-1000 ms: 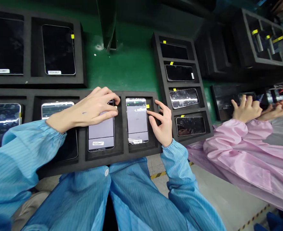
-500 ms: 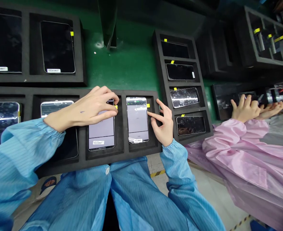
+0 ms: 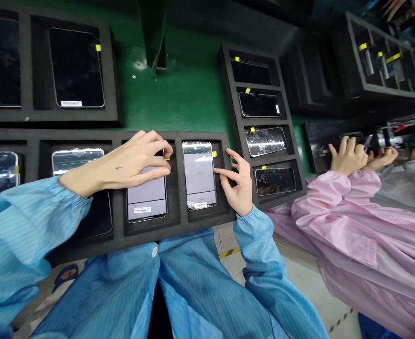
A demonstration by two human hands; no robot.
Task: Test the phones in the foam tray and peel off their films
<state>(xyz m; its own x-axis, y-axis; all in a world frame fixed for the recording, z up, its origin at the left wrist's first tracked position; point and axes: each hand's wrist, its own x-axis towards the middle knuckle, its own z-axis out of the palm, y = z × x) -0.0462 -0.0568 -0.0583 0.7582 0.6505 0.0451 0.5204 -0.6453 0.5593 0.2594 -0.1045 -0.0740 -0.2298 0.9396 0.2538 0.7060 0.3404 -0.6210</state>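
A smartphone (image 3: 146, 195) with a lit pale screen and a white label lies in a compartment of the black foam tray (image 3: 188, 225). Across its upper part reaches my left hand (image 3: 137, 162), fingers bent and apart from the thumb, tips at its right edge by a yellow tab. In the end compartment lies another lit smartphone (image 3: 199, 176), with clear film wrinkled at its bottom. My right hand (image 3: 238, 181) is open beside it. The index fingertip is at that phone's right edge, below a yellow tab (image 3: 214, 154); the other fingers spread over the tray's right rim.
Dark-screened phones lie in a second foam tray (image 3: 114, 89) at upper left and a narrow tray (image 3: 241, 106) at right. A black upright post (image 3: 151, 35) stands on the green table (image 3: 189, 94). A co-worker's hands (image 3: 350, 157) work at far right, near another foam tray (image 3: 373, 89).
The view has shifted slightly, moving the trays a little leftward. Both my hands keep nearly the same places at the two lit phones. The co-worker's hands have moved slightly.
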